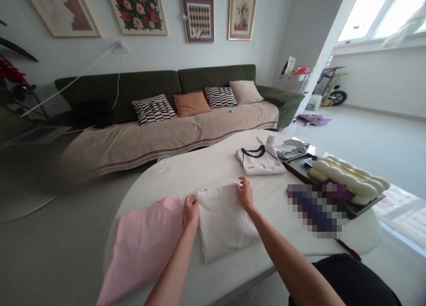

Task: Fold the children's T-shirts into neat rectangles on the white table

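Hands (pixel 191 207) (pixel 245 192) pinch cream cloth (pixel 223 224); jersey (pixel 258 160) lettering unreadable.

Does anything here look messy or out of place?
Yes: the pink cloth garment lies askew and hangs over the oval white table's left edge, beside the cream cloth, unlike the neatly folded white shirt with black collar.

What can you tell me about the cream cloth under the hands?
The cream cloth is plain, soft-looking fabric folded into a rough rectangle, lying flat on the white table. The left hand curls over its far left corner; the right hand rests on its far right corner. Its left edge meets a pink cloth.
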### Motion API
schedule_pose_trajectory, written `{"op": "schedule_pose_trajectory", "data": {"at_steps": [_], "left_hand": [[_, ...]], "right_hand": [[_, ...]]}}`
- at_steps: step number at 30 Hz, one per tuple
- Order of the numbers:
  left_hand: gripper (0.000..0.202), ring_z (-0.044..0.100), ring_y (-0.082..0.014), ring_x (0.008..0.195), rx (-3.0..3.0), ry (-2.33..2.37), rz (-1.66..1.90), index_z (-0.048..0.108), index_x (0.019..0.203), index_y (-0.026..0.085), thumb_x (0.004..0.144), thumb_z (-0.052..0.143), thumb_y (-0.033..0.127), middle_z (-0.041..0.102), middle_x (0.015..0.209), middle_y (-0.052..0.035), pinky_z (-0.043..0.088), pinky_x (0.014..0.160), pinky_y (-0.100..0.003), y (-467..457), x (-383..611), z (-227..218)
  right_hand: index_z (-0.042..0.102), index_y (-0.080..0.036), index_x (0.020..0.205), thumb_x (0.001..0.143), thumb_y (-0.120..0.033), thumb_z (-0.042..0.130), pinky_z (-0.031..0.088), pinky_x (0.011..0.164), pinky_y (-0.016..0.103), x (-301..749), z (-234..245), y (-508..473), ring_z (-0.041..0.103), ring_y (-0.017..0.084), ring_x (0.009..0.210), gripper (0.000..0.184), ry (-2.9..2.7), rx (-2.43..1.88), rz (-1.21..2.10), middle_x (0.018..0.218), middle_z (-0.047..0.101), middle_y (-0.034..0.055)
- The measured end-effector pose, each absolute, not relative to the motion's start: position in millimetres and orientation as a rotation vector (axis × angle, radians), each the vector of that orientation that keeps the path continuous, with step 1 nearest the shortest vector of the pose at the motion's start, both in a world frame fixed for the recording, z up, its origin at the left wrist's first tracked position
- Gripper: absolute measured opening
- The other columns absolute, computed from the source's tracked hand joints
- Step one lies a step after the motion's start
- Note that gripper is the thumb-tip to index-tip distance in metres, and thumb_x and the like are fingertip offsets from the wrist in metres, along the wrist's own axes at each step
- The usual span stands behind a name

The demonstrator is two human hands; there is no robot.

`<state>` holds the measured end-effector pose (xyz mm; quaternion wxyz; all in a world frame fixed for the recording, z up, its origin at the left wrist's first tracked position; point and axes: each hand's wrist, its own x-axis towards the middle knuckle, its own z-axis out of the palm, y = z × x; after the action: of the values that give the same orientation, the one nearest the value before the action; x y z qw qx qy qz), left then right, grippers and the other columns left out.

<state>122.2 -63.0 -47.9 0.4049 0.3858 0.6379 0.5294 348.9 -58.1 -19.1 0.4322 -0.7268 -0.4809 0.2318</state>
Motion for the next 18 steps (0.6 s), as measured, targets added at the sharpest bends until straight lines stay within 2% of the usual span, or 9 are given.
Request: {"op": "schedule_pose_trajectory", "data": {"at_steps": [3, 6, 11, 15, 18], "left_hand": [[0.031, 0.061, -0.0143, 0.067, 0.981, 1.591, 1.340, 0.059, 0.097, 0.015, 0.066, 0.062, 0.016, 0.066, 0.074, -0.0032, 0.045, 0.062, -0.023, -64, 123, -46], [0.029, 0.061, -0.0147, 0.066, 0.989, 1.558, 1.333, 0.060, 0.093, 0.015, 0.064, 0.063, 0.017, 0.066, 0.072, -0.0031, 0.045, 0.060, -0.023, -67, 124, -43], [0.029, 0.062, -0.0147, 0.070, 0.984, 1.478, 1.360, 0.060, 0.093, 0.015, 0.064, 0.061, 0.017, 0.067, 0.077, -0.0035, 0.045, 0.063, -0.023, -72, 125, -39], [0.029, 0.062, -0.0141, 0.072, 0.977, 1.421, 1.375, 0.059, 0.094, 0.015, 0.065, 0.060, 0.018, 0.067, 0.082, -0.0044, 0.046, 0.063, -0.022, -74, 127, -35], [0.028, 0.063, -0.0143, 0.071, 0.956, 1.403, 1.364, 0.059, 0.094, 0.015, 0.066, 0.060, 0.018, 0.067, 0.081, -0.0051, 0.047, 0.061, -0.022, -74, 128, -34]], "right_hand": [[0.051, -0.016, 0.107, 0.084, -0.028, 0.048, 0.044, 0.079, 0.034, 352, -21, -57, 0.055, 0.016, 0.087, 0.026, -1.146, -1.825, 0.724, 0.104, 0.054, 0.0075], [0.055, -0.015, 0.101, 0.085, -0.035, 0.050, 0.048, 0.071, 0.032, 364, -13, -55, 0.056, 0.013, 0.081, 0.026, -1.203, -1.770, 0.963, 0.097, 0.057, 0.0037], [0.058, -0.016, 0.090, 0.082, -0.029, 0.054, 0.050, 0.064, 0.026, 394, 12, -53, 0.059, 0.010, 0.069, 0.016, -1.426, -1.540, 1.325, 0.078, 0.059, -0.0003], [0.059, -0.015, 0.090, 0.081, -0.027, 0.055, 0.050, 0.069, 0.026, 410, 30, -40, 0.059, 0.011, 0.075, 0.015, -1.577, -1.469, 1.413, 0.082, 0.061, 0.0015], [0.056, -0.014, 0.100, 0.084, -0.031, 0.053, 0.050, 0.071, 0.031, 411, 36, -22, 0.058, 0.013, 0.080, 0.024, -1.673, -1.528, 1.359, 0.095, 0.059, 0.0039]]}}
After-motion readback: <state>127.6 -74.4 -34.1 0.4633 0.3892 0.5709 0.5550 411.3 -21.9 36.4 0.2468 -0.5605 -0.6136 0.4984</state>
